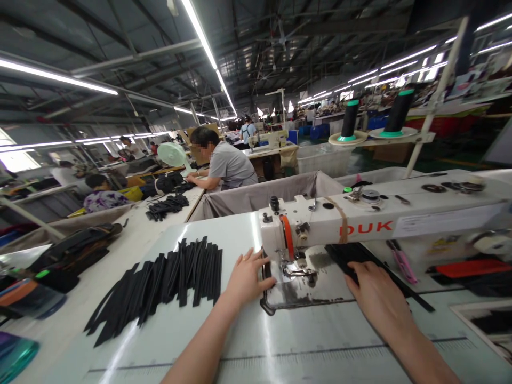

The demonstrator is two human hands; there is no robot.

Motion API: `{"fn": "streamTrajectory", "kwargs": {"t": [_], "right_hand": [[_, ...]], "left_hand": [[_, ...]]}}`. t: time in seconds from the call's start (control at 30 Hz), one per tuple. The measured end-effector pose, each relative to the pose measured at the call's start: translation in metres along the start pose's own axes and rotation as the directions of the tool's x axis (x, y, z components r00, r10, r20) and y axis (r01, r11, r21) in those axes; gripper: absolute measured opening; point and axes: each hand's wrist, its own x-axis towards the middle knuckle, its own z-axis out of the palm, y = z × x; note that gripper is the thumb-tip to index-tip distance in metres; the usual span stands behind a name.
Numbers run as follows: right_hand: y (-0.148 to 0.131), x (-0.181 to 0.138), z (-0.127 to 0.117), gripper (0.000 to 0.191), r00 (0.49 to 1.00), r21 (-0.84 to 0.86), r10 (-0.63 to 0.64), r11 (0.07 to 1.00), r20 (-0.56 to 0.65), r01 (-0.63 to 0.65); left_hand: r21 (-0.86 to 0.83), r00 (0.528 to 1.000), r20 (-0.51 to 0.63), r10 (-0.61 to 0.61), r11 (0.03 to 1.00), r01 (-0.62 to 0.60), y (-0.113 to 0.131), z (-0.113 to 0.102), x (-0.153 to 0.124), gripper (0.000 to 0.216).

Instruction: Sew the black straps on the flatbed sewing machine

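My left hand point(248, 274), with its fingers apart, is at the left edge of the sewing machine's metal bed plate point(296, 293). Its thumb and fingertips reach a dark edge there, and I see nothing held in it. Under the arm of the white sewing machine point(304, 221), my right hand point(378, 288) has its thumb and bent fingers closed on the black strips point(340, 256) to the right of the needle area. Its other fingers are partly hidden. A spread row of black fabric strips point(172, 274) lies on the table to the left of my left hand.
Pink-handled snips point(402, 261) lie behind my right hand. A printed ruler point(280, 356) runs along the table's front. Black thread cones point(350, 120) stand beyond the machine. Across a grey cloth-lined bin point(260, 197), a co-worker point(232, 162) handles dark pieces beside a green fan point(172, 154).
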Motion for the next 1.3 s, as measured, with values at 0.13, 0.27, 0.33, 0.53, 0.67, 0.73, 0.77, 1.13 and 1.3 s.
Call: {"fn": "streamTrajectory", "kwargs": {"t": [0.13, 0.27, 0.33, 0.53, 0.67, 0.73, 0.77, 1.13, 1.3], "right_hand": [[-0.021, -0.015, -0.017, 0.023, 0.993, 0.35, 0.046, 0.933, 0.111, -0.083], [-0.067, -0.031, -0.036, 0.034, 0.91, 0.669, -0.08, 0.705, 0.408, -0.238], [-0.083, -0.031, -0.041, 0.042, 0.866, 0.736, -0.198, 0.631, 0.459, -0.245], [-0.089, 0.003, -0.026, 0.033, 0.776, 0.741, -0.617, 0.58, 0.128, 0.339], [-0.09, 0.011, -0.005, 0.026, 0.73, 0.535, -0.683, 0.612, -0.012, 0.582], [-0.091, 0.01, -0.002, 0.034, 0.728, 0.522, -0.684, 0.604, -0.049, 0.602], [-0.091, 0.009, -0.002, 0.037, 0.729, 0.525, -0.682, 0.599, -0.061, 0.604], [-0.099, -0.006, 0.01, 0.036, 0.727, 0.293, -0.669, 0.673, -0.151, 0.68], [-0.105, -0.004, 0.008, 0.043, 0.726, 0.199, -0.661, 0.698, -0.188, 0.687]], "left_hand": [[-0.004, 0.966, -0.125, -0.226, 0.974, 0.227, 0.005, -0.02, -0.026, 0.016], [-0.725, 0.968, 0.174, -0.183, 0.641, 0.251, 0.041, 0.002, -0.039, 0.044], [-0.864, 0.943, 0.303, -0.14, 0.376, 0.334, 0.053, 0.017, -0.038, 0.046], [-0.882, 0.925, 0.333, -0.181, 0.287, 0.374, 0.043, 0.034, -0.02, 0.038], [-0.855, 0.951, 0.108, -0.288, 0.461, 0.236, 0.041, 0.045, -0.015, 0.028], [-0.876, 0.945, 0.118, -0.305, 0.416, 0.244, 0.04, 0.05, -0.016, 0.026], [-0.895, 0.941, 0.166, -0.295, 0.357, 0.269, 0.039, 0.051, -0.016, 0.029], [-0.393, 0.961, -0.209, -0.179, 0.916, 0.085, 0.043, 0.039, -0.025, 0.02], [-0.244, 0.978, -0.206, 0.038, 0.966, -0.089, 0.042, 0.045, -0.024, 0.017]]}}
